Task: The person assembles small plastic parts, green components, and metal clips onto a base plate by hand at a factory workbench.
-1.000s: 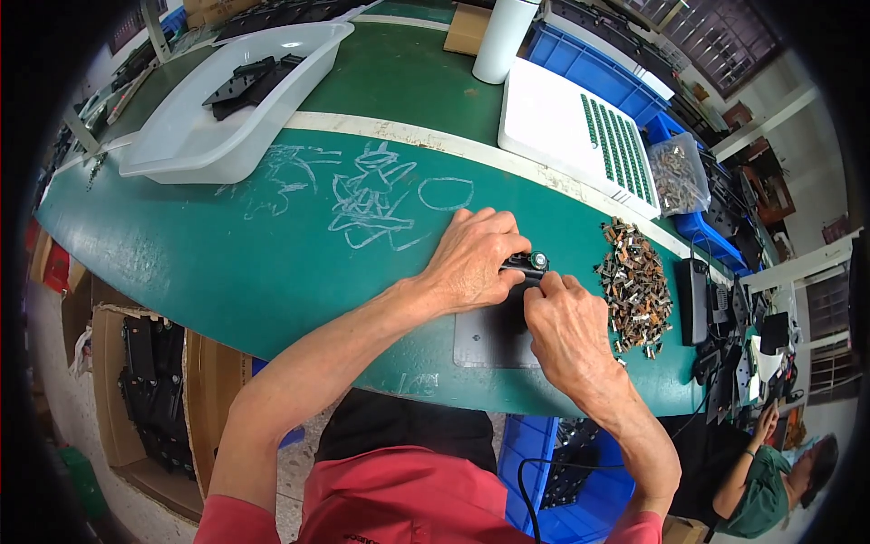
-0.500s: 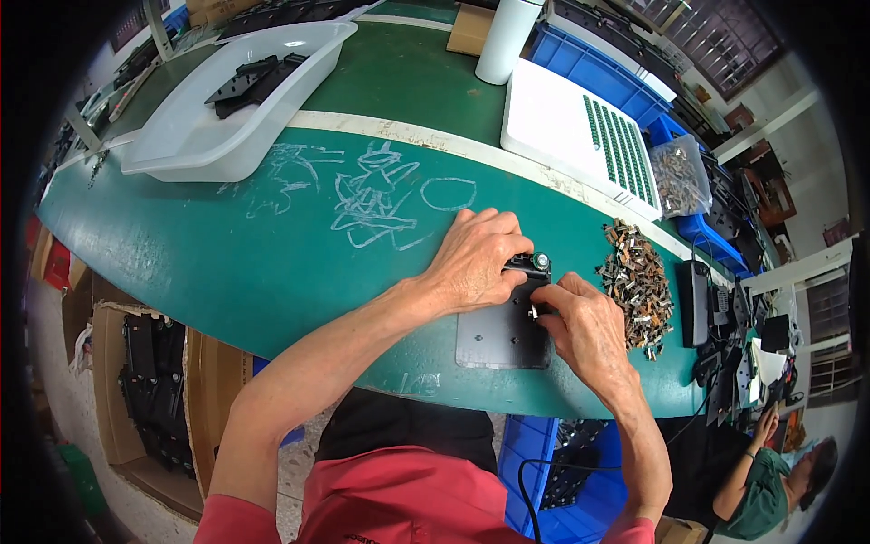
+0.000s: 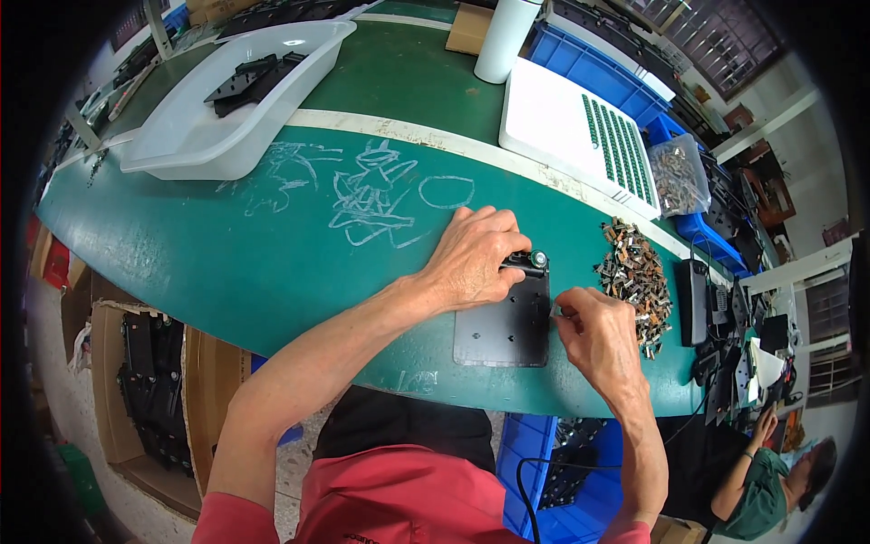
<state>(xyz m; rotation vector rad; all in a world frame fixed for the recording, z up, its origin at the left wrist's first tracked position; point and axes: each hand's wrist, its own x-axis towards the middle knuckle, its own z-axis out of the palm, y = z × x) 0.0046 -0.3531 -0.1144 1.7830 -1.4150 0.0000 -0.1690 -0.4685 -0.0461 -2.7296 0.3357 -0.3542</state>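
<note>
Presently, my left hand [image 3: 476, 258] is keeping its grip clamped on the black bar [image 3: 522, 265] of the plate [image 3: 502, 328] on the surface [image 3: 299, 263]; my right hand [image 3: 600, 337], at the plate's three o'clock, is pinching a small piece [image 3: 557, 311]. I'm judging the plate unfinished; loose parts [image 3: 637, 281] are lying at two.

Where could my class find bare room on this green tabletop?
Bare: green tabletop between white tub, white line drawings and left forearm; a smaller patch between left hand, white strip and parts pile. Crowded: the dark plate's right side, where the right hand sits close to the pile.
</note>
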